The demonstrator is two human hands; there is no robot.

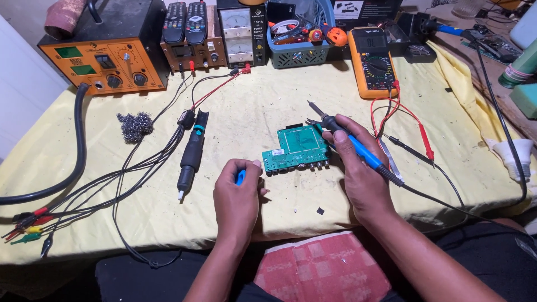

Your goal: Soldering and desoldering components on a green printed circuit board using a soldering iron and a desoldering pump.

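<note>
Left hand (238, 197) is curled shut around a small blue tool (240, 177), resting on the yellow-covered desk (251, 106). Right hand (358, 168) pinches a blue-handled soldering iron (348, 141), tip raised and pointing away. Between both hands lies 1 green circuit board (296, 149), flat on the desk. Farther left: desoldering pump (190, 159), steel wool (134, 125). At the rear: yellow multimeter (373, 61), orange station (103, 61).
</note>
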